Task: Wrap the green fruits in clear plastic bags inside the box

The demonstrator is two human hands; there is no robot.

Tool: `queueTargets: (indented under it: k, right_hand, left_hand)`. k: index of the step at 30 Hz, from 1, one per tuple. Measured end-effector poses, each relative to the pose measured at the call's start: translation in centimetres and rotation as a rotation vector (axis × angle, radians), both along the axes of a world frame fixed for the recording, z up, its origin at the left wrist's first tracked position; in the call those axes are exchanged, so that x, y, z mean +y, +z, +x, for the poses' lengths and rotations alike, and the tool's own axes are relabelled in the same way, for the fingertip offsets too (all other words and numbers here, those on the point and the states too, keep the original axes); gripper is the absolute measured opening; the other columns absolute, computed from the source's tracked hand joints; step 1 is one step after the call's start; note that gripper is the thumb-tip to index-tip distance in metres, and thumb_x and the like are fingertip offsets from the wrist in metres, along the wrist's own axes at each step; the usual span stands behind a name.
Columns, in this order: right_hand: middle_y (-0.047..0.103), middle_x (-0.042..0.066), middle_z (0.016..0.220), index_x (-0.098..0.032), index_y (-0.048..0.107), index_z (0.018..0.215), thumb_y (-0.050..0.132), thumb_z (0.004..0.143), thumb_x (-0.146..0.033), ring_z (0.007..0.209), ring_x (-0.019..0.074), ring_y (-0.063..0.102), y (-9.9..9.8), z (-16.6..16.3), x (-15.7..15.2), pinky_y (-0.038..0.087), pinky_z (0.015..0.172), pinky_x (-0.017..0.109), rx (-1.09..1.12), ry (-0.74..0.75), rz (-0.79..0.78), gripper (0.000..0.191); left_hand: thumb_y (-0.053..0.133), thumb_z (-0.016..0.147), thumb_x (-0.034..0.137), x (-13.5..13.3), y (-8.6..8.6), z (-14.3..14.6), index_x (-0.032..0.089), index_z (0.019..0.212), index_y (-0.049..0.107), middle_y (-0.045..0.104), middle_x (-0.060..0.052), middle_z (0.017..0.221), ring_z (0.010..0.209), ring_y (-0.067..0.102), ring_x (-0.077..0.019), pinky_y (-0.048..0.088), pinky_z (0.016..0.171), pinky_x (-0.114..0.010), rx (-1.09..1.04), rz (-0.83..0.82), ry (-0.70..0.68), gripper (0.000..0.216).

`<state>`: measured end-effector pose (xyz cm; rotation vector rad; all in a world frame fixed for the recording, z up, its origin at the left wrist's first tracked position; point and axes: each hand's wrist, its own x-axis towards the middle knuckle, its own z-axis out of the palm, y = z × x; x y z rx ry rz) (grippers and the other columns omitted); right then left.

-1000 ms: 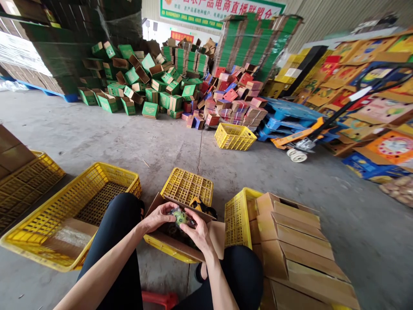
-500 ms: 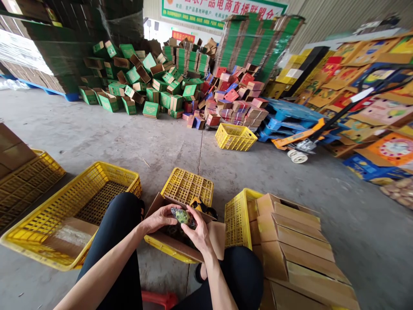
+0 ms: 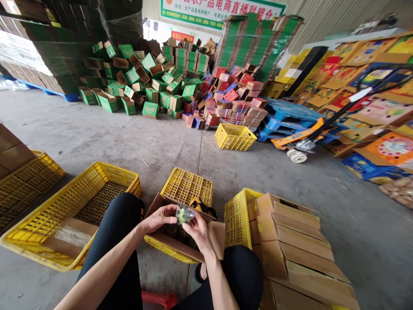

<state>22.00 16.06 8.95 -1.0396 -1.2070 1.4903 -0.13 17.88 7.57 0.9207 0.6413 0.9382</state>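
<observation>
Both my hands meet over an open cardboard box [image 3: 214, 237] that rests on a yellow crate [image 3: 167, 249] between my knees. My left hand [image 3: 158, 218] and my right hand [image 3: 199, 230] each pinch a small green fruit in a clear plastic wrap [image 3: 184, 213], held just above the box. The fingers of both hands are curled on the wrap. Dark contents lie in the box under my hands, too shadowed to name. An upturned yellow crate [image 3: 188, 186] stands just beyond the box.
A large yellow crate [image 3: 80, 202] holding a cardboard sheet sits at my left. A stack of folded brown cartons [image 3: 297, 241] against a yellow crate [image 3: 237, 217] is at my right. Farther off lie heaps of green and red boxes [image 3: 167, 86], another yellow crate [image 3: 235, 136] and a pallet jack [image 3: 300, 142].
The wrapped fruit has risen slightly and turned between my fingers. My right hand has shifted a little under it. My arms and knees have stayed put.
</observation>
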Motion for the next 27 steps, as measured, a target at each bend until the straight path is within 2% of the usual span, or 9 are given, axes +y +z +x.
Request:
queueTargets:
  k: [3,5,8,10,13,17,20,24,27]
  right_hand:
    - [0.08,0.009,0.13,-0.029,0.073,0.125,0.095,0.069,-0.04,0.12,0.0334,0.077,-0.3,-0.2,0.0,0.058,0.113,0.054,0.014,-0.015,-0.017,0.061]
    - [0.08,0.009,0.13,-0.029,0.072,0.126,0.094,0.07,-0.038,0.119,0.0324,0.077,-0.3,-0.2,-0.1,0.059,0.112,0.053,0.003,-0.014,-0.022,0.061]
    - [0.079,0.008,0.129,-0.028,0.072,0.123,0.091,0.072,-0.036,0.12,0.0311,0.076,0.1,-0.2,-0.2,0.059,0.112,0.05,-0.042,-0.004,0.008,0.055]
    - [0.078,0.007,0.128,-0.029,0.073,0.122,0.09,0.073,-0.034,0.121,0.0308,0.075,0.6,-0.2,-0.3,0.059,0.111,0.049,-0.08,0.008,0.04,0.051]
    - [0.077,0.005,0.131,-0.03,0.073,0.125,0.087,0.076,-0.031,0.127,0.0307,0.073,1.3,-0.1,-0.5,0.057,0.115,0.048,-0.12,0.036,0.073,0.052]
    - [0.075,0.005,0.141,-0.033,0.073,0.134,0.086,0.079,-0.03,0.135,0.0314,0.069,1.6,-0.1,-0.5,0.052,0.121,0.05,-0.141,0.064,0.1,0.056]
    - [0.075,0.005,0.144,-0.033,0.075,0.134,0.085,0.082,-0.031,0.14,0.0318,0.066,1.6,0.0,-0.3,0.049,0.124,0.051,-0.181,0.091,0.138,0.052]
    - [0.069,0.003,0.153,-0.034,0.076,0.135,0.085,0.083,-0.033,0.155,0.0323,0.052,1.2,0.2,-0.2,0.04,0.132,0.052,-0.261,0.091,0.178,0.052]
    - [0.068,0.004,0.154,-0.035,0.072,0.141,0.086,0.084,-0.035,0.149,0.0323,0.058,0.6,0.4,-0.2,0.045,0.128,0.052,-0.247,0.098,0.153,0.058]
  left_hand:
    - [0.099,0.076,0.046,-0.2,-0.4,-0.1,0.022,0.124,0.077,0.076,-0.012,0.131,0.12,0.071,-0.0293,0.052,0.107,-0.039,-0.037,-0.086,-0.055,0.058]
    - [0.091,0.082,0.061,-0.1,-1.0,-0.1,0.023,0.132,0.073,0.075,-0.014,0.135,0.117,0.074,-0.0292,0.056,0.102,-0.04,-0.05,-0.192,-0.083,0.065]
    - [0.073,0.085,0.083,0.2,-1.8,-0.1,0.022,0.136,0.07,0.078,-0.018,0.129,0.105,0.079,-0.029,0.061,0.092,-0.039,-0.029,-0.342,-0.129,0.079]
    - [0.07,0.085,0.087,0.3,-2.1,-0.1,0.018,0.129,0.073,0.081,-0.018,0.12,0.099,0.081,-0.0289,0.062,0.085,-0.036,0.005,-0.394,-0.174,0.082]
    - [0.079,0.084,0.077,0.2,-2.0,-0.1,0.015,0.121,0.077,0.083,-0.018,0.111,0.095,0.082,-0.0273,0.062,0.081,-0.033,0.026,-0.391,-0.177,0.072]
    - [0.093,0.08,0.059,0.0,-1.7,-0.3,0.018,0.13,0.077,0.083,-0.015,0.116,0.096,0.082,-0.0251,0.063,0.086,-0.032,0.001,-0.354,-0.093,0.066]
    - [0.094,0.082,0.054,0.1,-1.7,-0.5,0.018,0.131,0.078,0.083,-0.015,0.12,0.096,0.082,-0.0233,0.063,0.089,-0.032,-0.016,-0.342,-0.096,0.063]
    - [0.095,0.083,0.049,0.3,-1.9,-0.6,0.021,0.138,0.076,0.082,-0.014,0.124,0.093,0.082,-0.0216,0.063,0.091,-0.032,-0.061,-0.331,-0.1,0.064]
    - [0.097,0.081,0.047,0.3,-2.1,-0.7,0.019,0.136,0.077,0.083,-0.015,0.119,0.09,0.082,-0.0208,0.062,0.091,-0.032,-0.076,-0.317,-0.08,0.064]
